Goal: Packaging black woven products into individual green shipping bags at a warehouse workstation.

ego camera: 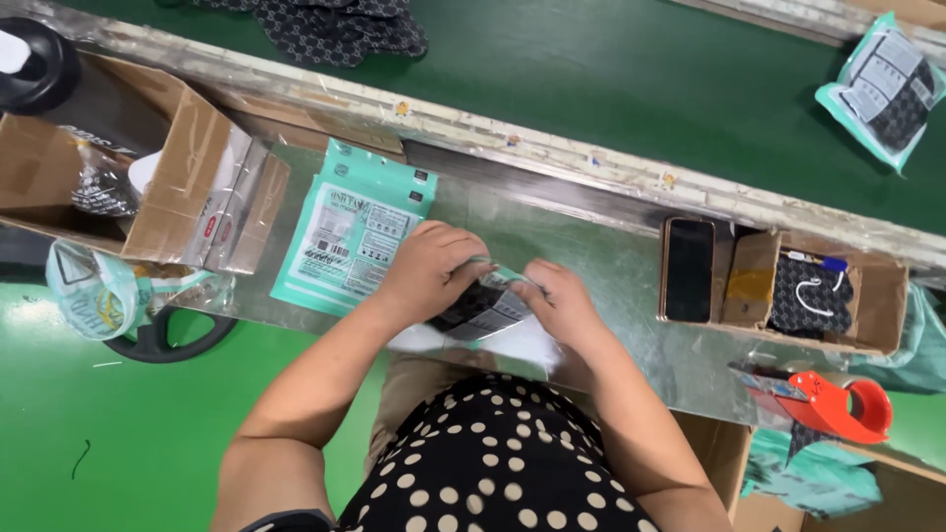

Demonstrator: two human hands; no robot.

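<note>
1. Head view, centre of the frame: the left hand (426, 268) and the right hand (560, 303) both grasp one small teal pouch (483, 307) with a dark patterned item inside. The fingers of each hand are curled around its upper edge, and the pouch lies between the hands on the shiny metal table (631, 286).
2. Head view, just left of the left hand: a stack of flat teal pouches (345, 236) with a white label lies on the same table. The left wrist is close to its lower right corner; I cannot tell if it touches.
3. Head view, upper left: an open cardboard box (182, 158) stands at the table's end, with a black round object (39, 64) above it and a clear plastic bag (94, 291) hanging below.
4. Head view, right side: a dark phone (689, 269) lies in a shallow cardboard tray (882, 296), beside a dark patterned mask (810, 294) with a white ear loop.
5. Head view, lower right: a red tape dispenser (838, 406) rests at the table's edge.
6. Head view, top: a green conveyor belt (611, 79) carries one filled teal pouch (887, 84) at the upper right and dark patterned masks (335, 30) at the upper left.
7. Head view, bottom: the person wears a black garment with white dots (493, 463).
</note>
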